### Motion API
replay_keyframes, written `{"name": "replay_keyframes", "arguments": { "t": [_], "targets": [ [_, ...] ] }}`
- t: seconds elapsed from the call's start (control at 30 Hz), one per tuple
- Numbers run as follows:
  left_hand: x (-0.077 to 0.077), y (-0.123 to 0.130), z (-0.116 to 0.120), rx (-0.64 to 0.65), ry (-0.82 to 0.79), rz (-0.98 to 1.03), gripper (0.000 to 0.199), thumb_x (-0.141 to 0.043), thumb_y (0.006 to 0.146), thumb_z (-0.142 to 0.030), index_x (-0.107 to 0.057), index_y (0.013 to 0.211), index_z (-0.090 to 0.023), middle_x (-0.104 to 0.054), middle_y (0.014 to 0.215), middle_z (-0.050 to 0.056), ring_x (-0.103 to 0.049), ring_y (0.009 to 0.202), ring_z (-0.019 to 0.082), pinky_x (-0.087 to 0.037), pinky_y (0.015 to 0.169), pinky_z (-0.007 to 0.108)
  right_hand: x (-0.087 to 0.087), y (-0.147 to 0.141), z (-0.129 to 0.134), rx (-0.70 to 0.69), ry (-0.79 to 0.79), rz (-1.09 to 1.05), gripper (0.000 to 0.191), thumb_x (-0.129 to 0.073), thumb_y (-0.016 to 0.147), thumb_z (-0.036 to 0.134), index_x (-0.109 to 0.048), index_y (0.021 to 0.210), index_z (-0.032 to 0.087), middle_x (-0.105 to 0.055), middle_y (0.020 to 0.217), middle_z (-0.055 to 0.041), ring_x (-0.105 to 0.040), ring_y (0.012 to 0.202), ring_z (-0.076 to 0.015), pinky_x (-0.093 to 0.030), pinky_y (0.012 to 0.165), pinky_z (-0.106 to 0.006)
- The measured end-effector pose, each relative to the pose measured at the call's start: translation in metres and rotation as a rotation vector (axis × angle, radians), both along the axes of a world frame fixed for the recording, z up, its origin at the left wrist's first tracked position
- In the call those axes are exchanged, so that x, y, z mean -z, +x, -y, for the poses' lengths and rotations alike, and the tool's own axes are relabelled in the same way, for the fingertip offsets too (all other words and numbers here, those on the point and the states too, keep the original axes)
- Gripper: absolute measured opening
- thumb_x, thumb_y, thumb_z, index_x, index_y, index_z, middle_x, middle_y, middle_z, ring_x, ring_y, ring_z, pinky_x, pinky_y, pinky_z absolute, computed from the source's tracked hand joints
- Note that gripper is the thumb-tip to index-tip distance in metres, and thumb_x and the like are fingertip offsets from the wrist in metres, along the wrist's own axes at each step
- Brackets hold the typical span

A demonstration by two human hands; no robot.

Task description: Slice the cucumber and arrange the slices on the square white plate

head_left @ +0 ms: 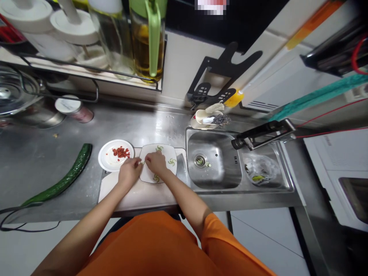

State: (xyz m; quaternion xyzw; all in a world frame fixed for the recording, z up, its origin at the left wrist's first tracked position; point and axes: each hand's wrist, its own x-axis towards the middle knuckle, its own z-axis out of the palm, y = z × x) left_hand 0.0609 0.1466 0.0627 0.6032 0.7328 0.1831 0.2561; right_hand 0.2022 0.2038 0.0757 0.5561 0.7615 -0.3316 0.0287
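My left hand (130,171) is at the left rim of a squarish white plate (149,176), its thumb and fingers pinched together. Whatever small thing they may hold is too tiny to name. Over the upper left part of the same plate, my right hand (156,162) is closed with its fingers curled in, hiding what they hold, if anything. Curved green shapes (171,162) mark several sides of the plate; whether printed or laid on, I cannot tell. Touching distance from my left hand, a round white plate (104,163) bears small red pieces (121,152). Under the plates lies a pale cutting board (129,195).
A whole cucumber (67,180) lies at left. Right of the board is a steel sink (221,172) with green-white scraps (207,164), a faucet (261,134) and a plastic bag (261,170). A rack (120,73) with an oil bottle (146,42) overhangs the counter's back.
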Motion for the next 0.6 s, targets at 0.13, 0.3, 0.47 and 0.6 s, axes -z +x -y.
{"name": "replay_keyframes", "arguments": {
  "t": [0.13,0.3,0.47,0.6],
  "targets": [
    [0.004,-0.002,0.002,0.026,-0.019,-0.050,0.031,-0.049,0.079,-0.035,-0.068,0.099,-0.020,-0.063,0.088,0.008,-0.059,0.082,0.021,-0.046,0.078,0.031,0.002,0.001,0.003,-0.011,0.059,-0.006,0.020,-0.044,0.089,0.025,-0.065,0.090,0.023,-0.063,0.098,-0.0043,-0.042,0.104,-0.0242,-0.036,0.079,-0.034],
    [0.003,-0.003,0.004,0.034,-0.025,-0.069,0.030,-0.049,0.080,-0.036,-0.068,0.097,-0.021,-0.062,0.090,0.007,-0.059,0.085,0.021,-0.046,0.080,0.031,0.005,0.006,0.013,-0.012,0.132,0.002,0.021,-0.045,0.092,0.028,-0.065,0.094,0.023,-0.061,0.101,-0.0054,-0.040,0.105,-0.0242,-0.036,0.078,-0.034],
    [0.002,-0.003,0.004,0.035,-0.035,-0.067,0.030,-0.049,0.081,-0.035,-0.068,0.098,-0.020,-0.063,0.094,0.008,-0.059,0.089,0.022,-0.046,0.081,0.031,0.010,0.012,0.024,-0.102,0.188,-0.018,0.023,-0.046,0.092,0.026,-0.065,0.105,0.024,-0.060,0.106,-0.0074,-0.038,0.106,-0.0249,-0.035,0.077,-0.036],
    [0.002,-0.003,0.004,0.025,-0.041,-0.064,0.029,-0.049,0.081,-0.035,-0.068,0.098,-0.021,-0.064,0.095,0.008,-0.059,0.090,0.022,-0.046,0.081,0.031,0.013,0.014,0.030,-0.150,0.229,0.002,0.025,-0.046,0.092,0.023,-0.064,0.109,0.025,-0.059,0.108,-0.0079,-0.036,0.107,-0.0261,-0.035,0.075,-0.036]
  ]
}}
